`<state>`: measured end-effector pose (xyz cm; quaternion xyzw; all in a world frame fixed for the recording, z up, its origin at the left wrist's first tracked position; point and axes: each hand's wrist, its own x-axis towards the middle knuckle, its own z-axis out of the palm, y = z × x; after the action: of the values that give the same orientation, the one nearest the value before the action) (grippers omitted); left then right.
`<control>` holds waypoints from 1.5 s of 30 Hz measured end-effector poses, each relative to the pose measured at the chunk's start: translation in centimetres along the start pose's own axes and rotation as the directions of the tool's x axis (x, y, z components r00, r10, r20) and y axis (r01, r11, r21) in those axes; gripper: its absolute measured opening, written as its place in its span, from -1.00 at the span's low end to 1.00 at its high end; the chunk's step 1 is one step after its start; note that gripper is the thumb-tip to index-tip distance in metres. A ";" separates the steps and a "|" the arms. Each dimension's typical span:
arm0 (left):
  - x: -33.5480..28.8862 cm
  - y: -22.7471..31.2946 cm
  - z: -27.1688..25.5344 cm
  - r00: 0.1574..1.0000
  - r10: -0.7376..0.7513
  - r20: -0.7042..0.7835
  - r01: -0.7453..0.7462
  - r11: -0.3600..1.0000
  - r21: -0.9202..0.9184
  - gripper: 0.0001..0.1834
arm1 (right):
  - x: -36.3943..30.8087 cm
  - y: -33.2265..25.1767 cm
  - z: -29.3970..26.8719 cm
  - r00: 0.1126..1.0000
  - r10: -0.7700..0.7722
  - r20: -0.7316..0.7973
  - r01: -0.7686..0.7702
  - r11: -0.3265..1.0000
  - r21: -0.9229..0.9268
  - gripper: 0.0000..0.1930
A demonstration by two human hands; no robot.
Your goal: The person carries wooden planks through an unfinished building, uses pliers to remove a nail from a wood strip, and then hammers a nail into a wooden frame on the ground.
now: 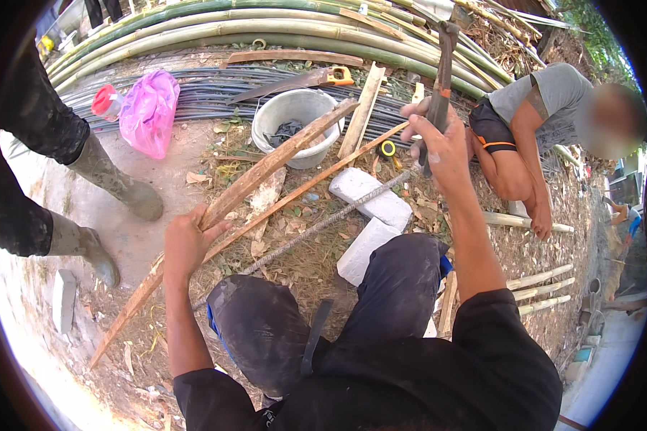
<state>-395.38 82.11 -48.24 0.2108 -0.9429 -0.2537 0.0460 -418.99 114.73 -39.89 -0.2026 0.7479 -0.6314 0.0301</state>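
Note:
My left hand is wrapped around a long rough wooden strip that slants from the lower left up to the bucket. My raised right hand grips a long dark metal tool with an orange band; its exact kind is unclear. A thinner wooden strip runs beneath the first, its upper end close to my right fingers; whether they touch it, I cannot tell. Below lies a ribbed steel bar, crossing one of two pale blocks in front of my knees.
A grey bucket with dark pieces stands ahead, near a handsaw and a tape measure. Bamboo poles and steel bars lie behind. Another person's boots and a pink bag are left; a co-worker crouches right.

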 end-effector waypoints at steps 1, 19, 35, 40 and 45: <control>0.0 0.0 -0.5 1.000 -0.001 -0.005 0.001 1.000 0.005 -0.56 | 0.8 1.3 0.4 0.999 0.027 -0.040 -0.023 0.994 0.103 -0.78; 0.3 -1.8 -3.9 0.994 0.058 0.091 -0.034 0.969 -0.246 -0.56 | 0.6 5.3 7.2 0.987 0.059 0.153 -0.140 0.791 0.596 -0.87; 1.0 -1.3 -2.9 0.988 0.073 -0.139 -0.088 0.990 -0.107 -0.55 | -0.3 6.6 7.1 1.000 0.012 0.019 -0.018 0.940 0.342 -0.85; 1.2 -1.6 -0.2 0.879 0.183 -0.440 -0.176 0.983 0.057 -0.60 | 1.1 4.8 6.7 0.988 -0.151 0.030 0.133 0.935 0.329 -0.85; 1.8 -2.4 0.0 0.780 0.219 -0.587 -0.160 0.975 0.151 -0.60 | 0.6 6.1 8.7 0.999 -0.004 -0.035 0.019 0.909 0.416 -0.87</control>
<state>-396.08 79.51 -49.44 0.1861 -0.9068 -0.1240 0.3574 -418.56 107.14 -47.38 -0.1854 0.5954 -0.7797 0.0564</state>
